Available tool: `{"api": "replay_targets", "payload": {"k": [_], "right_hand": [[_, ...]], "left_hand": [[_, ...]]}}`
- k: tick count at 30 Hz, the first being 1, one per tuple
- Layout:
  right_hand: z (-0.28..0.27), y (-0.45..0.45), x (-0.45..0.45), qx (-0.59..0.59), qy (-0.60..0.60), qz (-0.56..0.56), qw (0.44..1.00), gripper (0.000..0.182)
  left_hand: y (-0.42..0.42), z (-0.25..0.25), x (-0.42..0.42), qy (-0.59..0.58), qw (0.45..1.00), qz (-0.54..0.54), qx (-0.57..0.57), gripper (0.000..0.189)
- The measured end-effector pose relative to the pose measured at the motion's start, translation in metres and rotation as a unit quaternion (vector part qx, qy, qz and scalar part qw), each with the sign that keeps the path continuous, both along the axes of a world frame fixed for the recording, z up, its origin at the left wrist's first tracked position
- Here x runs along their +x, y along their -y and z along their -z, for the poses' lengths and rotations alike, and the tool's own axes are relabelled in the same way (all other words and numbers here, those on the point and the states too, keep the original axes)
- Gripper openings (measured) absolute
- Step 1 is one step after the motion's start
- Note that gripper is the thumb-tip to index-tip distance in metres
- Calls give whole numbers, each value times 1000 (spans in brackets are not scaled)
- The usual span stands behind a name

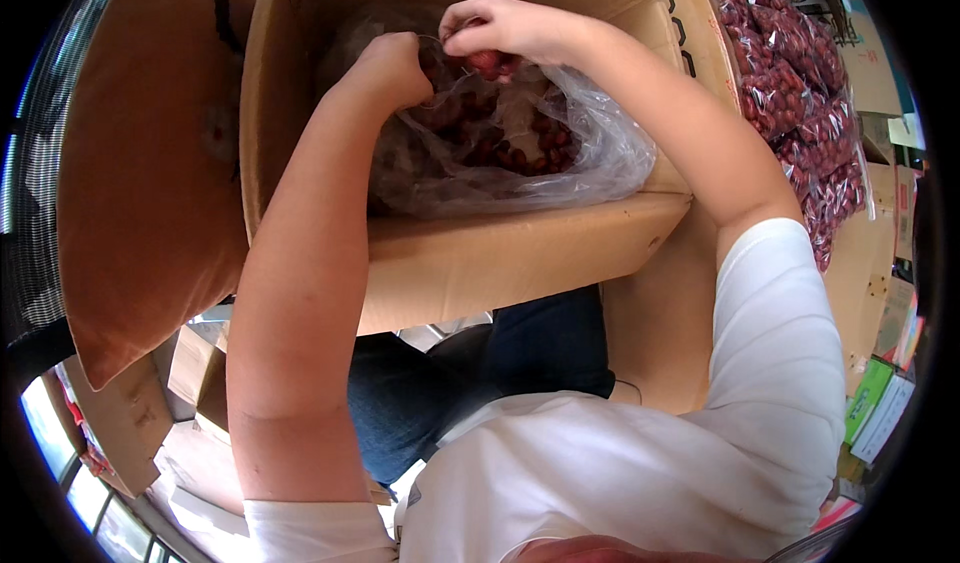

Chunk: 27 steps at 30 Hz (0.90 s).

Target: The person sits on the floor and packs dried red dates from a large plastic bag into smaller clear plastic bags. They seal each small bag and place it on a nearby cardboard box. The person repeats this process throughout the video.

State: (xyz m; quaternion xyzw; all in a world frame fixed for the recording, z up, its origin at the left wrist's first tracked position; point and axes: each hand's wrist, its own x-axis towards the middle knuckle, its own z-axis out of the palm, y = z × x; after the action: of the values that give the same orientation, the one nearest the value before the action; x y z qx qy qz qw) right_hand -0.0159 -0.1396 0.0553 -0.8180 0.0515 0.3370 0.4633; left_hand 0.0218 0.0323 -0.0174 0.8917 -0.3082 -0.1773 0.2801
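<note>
Inside an open cardboard box [517,259], a large clear plastic bag [607,162] is spread around loose dark red dried fruits, which look like jujubes [517,159]. My right hand [499,32] is above the bag with its fingers curled around a few reddish fruits [489,62]. Just left of it, my left hand [394,68] is closed at a thin clear plastic rim, which shows between the two hands. The left fingertips and most of what they hold are hidden behind the hand.
Filled clear bags of red dried fruit [795,75] are piled at the right on cardboard. A brown cushion [150,165] stands against the box's left side. Several cardboard boxes [124,420] are at lower left, and a green box [870,398] is at lower right.
</note>
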Motion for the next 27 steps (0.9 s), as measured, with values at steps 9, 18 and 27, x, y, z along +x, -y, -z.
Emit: {"api": "replay_targets", "payload": {"k": [9, 18, 27], "right_hand": [[20, -16, 28, 17, -121, 193, 974, 27], [31, 1, 22, 167, -142, 218, 951, 33], [33, 15, 8, -128, 104, -150, 975, 45]], "left_hand": [[-2, -11, -3, -44, 998, -38, 6, 40], [-2, -15, -3, -30, 999, -18, 17, 44], [4, -3, -2, 8, 998, -49, 29, 41]]}}
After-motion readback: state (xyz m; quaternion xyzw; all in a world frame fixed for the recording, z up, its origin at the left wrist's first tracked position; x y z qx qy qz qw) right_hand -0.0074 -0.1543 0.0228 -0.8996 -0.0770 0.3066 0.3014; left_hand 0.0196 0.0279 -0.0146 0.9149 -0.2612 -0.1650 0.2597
